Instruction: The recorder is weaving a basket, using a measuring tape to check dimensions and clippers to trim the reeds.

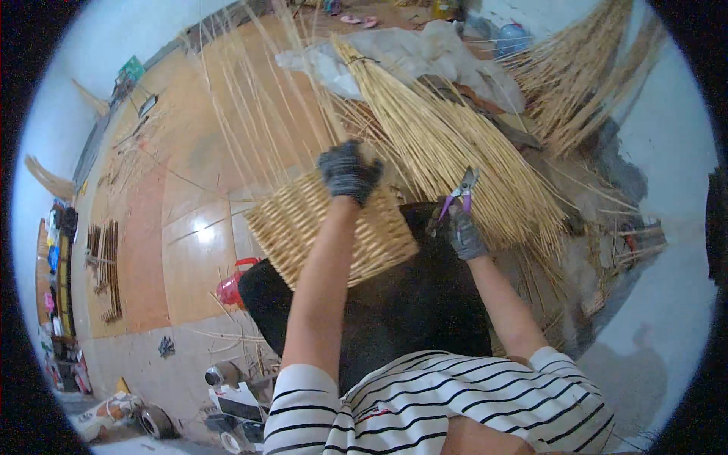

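Observation:
A woven wicker panel point(387, 246) lies tilted across the black cloth point(409, 311) on my lap, with long loose canes point(250, 106) fanning out from its far edge. My left hand point(350, 173), in a grey glove, is closed round the canes at that far edge. In my gloved right hand point(465, 233) is a pair of pruning shears point(462, 194) with purple handles; the blades point up and away from me, apart from the panel. A large tied bundle of pale canes point(455, 152) lies just beyond the shears.
Another cane bundle point(584, 76) leans at the far right wall. Crumpled plastic sheeting point(440, 61) lies behind the nearer bundle. Short dark sticks point(106, 265) rest on the floor at left. A red container point(230, 288) stands beside my lap, and rolls of tape point(231, 442) sit at lower left.

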`<state>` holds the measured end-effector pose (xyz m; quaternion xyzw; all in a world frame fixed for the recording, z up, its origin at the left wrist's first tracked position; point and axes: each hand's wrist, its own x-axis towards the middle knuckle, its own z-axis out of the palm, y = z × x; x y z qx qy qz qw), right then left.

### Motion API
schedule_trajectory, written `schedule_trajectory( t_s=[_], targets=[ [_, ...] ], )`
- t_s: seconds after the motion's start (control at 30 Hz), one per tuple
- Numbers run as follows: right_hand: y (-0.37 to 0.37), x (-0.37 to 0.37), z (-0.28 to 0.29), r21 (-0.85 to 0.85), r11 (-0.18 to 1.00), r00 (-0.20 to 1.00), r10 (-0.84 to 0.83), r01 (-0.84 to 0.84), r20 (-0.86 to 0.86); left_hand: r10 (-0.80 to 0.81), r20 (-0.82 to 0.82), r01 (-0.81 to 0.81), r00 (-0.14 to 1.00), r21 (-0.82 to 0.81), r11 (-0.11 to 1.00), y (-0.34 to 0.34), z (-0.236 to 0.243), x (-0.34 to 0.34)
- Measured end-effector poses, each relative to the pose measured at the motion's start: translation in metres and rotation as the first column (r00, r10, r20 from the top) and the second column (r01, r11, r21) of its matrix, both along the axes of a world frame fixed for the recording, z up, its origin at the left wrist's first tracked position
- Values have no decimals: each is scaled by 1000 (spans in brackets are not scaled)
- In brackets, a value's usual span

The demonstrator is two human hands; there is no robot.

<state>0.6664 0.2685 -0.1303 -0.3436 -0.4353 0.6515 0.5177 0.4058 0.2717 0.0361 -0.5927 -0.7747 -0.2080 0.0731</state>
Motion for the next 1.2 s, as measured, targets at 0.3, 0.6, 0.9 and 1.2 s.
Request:
schedule_trajectory(
  t_s=[0.3,0.6,0.9,1.2],
  targets=[
    [14,51,66,117,990,976,55,-81,212,-365,531,12,764,555,832,-189,59,-73],
    [54,65,111,131,987,934,39,-91,356,-555,601,48,575,652,757,-200,34,-193],
    [5,25,67,78,992,955,-113,95,275,-352,683,13,640,449,894,-152,-114,-275],
    [-13,58,129,365,928,870,-119,-73,478,-568,388,512,725,248,822,11,30,-41]
  ],
)
